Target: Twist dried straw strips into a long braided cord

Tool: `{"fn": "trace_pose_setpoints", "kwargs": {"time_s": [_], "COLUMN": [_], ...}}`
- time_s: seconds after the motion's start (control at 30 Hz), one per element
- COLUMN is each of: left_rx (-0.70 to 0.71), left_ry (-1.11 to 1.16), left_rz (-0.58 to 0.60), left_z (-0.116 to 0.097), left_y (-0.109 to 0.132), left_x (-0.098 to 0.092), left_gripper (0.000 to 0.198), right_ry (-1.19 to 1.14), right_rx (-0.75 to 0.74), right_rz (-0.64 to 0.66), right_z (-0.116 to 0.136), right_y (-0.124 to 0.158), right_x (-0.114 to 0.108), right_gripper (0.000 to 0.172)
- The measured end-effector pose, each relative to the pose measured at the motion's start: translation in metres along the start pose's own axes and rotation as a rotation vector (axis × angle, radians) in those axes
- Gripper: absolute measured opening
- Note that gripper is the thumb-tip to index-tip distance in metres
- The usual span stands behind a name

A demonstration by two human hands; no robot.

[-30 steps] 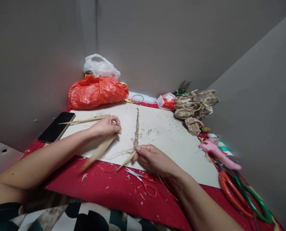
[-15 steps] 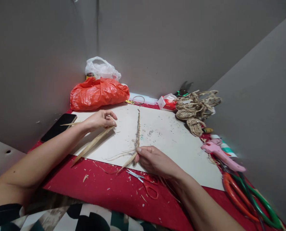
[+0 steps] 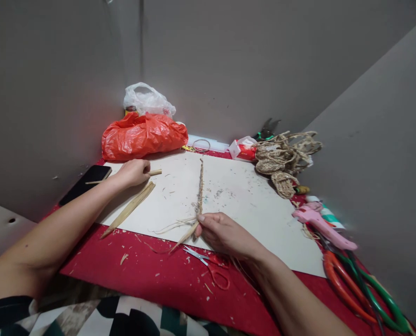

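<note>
My left hand (image 3: 135, 172) is over the left part of the white board, its fingers curled closed on a dried leaf strip (image 3: 155, 172) that sticks out on both sides. Just below it a wider dried leaf (image 3: 129, 210) lies across the board's front edge. My right hand (image 3: 225, 233) pinches the near end of a thin stem wrapped in brown fibre (image 3: 201, 186), which points away from me. A pale leaf tip (image 3: 186, 236) and loose fibres (image 3: 172, 227) stick out from under my right fingertips. Small red-handled scissors (image 3: 218, 275) lie open beneath that hand.
The white board (image 3: 250, 224) rests on red cloth with scraps about. Behind are an orange bag (image 3: 143, 137), a white bag (image 3: 148, 100) and a tissue pack (image 3: 243, 148). Rope bundles (image 3: 281, 158), a pink glue gun (image 3: 325, 226) and large-handled cutters (image 3: 348, 284) stand right; a phone (image 3: 85, 185) lies left.
My left hand has let go of the wider leaf, which now lies on the board, and has moved back left onto the other leaf strip. My right hand stays in place.
</note>
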State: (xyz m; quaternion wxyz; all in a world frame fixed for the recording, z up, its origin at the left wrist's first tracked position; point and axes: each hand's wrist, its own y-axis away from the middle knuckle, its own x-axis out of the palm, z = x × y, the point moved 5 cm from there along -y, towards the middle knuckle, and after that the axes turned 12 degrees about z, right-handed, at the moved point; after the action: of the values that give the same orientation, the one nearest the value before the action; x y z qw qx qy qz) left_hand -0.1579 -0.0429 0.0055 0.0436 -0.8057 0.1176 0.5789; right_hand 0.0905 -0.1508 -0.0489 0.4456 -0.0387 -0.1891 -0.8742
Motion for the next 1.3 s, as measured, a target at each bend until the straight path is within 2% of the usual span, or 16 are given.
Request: {"fn": "trace_pose_setpoints", "kwargs": {"time_s": [0.07, 0.17, 0.3, 0.4, 0.5, 0.63, 0.77, 0.87, 0.93, 1.0, 1.03, 1.1, 1.17, 1.23, 1.3], "left_rx": [0.012, 0.055, 0.107, 0.139, 0.14, 0.148, 0.213, 0.206, 0.195, 0.211, 0.231, 0.266, 0.284, 0.299, 0.337], "left_ry": [0.084, 0.41, 0.938, 1.172, 1.275, 1.297, 1.347, 1.384, 1.364, 1.254, 1.155, 0.889, 0.625, 0.446, 0.348], "left_rz": [0.0, 0.03, 0.242, 0.408, 0.563, 0.771, 0.839, 0.816, 0.752, 0.596, 0.48, 0.226, 0.054, 0.012, 0.057], "left_z": [0.0, -0.006, -0.028, -0.055, -0.083, -0.11, -0.122, -0.124, -0.122, -0.117, -0.113, -0.107, -0.106, -0.109, -0.116], "left_y": [0.0, 0.002, 0.01, 0.023, 0.038, 0.055, 0.061, 0.062, 0.06, 0.056, 0.055, 0.054, 0.057, 0.061, 0.064], "left_x": [-0.001, -0.005, -0.006, -0.001, 0.016, 0.044, 0.059, 0.061, 0.058, 0.051, 0.045, 0.032, 0.026, 0.032, 0.045], "left_gripper": [0.01, 0.01, 0.019, 0.024, 0.026, 0.029, 0.02, 0.013, 0.015, 0.014, 0.013, 0.013, 0.014, 0.013, 0.009], "right_ry": [-0.004, -0.013, -0.014, -0.023, -0.047, -0.096, -0.123, -0.106, -0.102, -0.107, -0.113, -0.13, -0.141, -0.128, -0.09], "right_rx": [0.005, 0.006, 0.005, -0.001, -0.028, -0.084, -0.09, -0.095, -0.101, -0.097, -0.093, -0.091, -0.087, -0.08, -0.076], "right_rz": [0.0, 0.005, 0.005, -0.009, -0.028, -0.048, -0.046, -0.049, -0.048, -0.043, -0.042, -0.039, -0.041, -0.046, -0.054], "right_z": [0.0, 0.0, 0.001, 0.002, 0.004, 0.006, 0.005, 0.004, 0.004, 0.004, 0.004, 0.004, 0.005, 0.005, 0.005], "right_y": [0.0, 0.0, 0.0, 0.0, -0.001, -0.001, 0.0, 0.0, 0.0, 0.0, 0.0, 0.0, -0.001, -0.001, -0.002], "right_x": [0.0, 0.001, 0.002, 0.002, 0.003, 0.003, 0.002, 0.001, 0.0, 0.0, 0.001, 0.001, 0.002, 0.003, 0.004], "right_gripper": [0.041, 0.041, 0.041, 0.04, 0.038, 0.038, 0.044, 0.043, 0.042, 0.042, 0.042, 0.041, 0.038, 0.037, 0.039]}}
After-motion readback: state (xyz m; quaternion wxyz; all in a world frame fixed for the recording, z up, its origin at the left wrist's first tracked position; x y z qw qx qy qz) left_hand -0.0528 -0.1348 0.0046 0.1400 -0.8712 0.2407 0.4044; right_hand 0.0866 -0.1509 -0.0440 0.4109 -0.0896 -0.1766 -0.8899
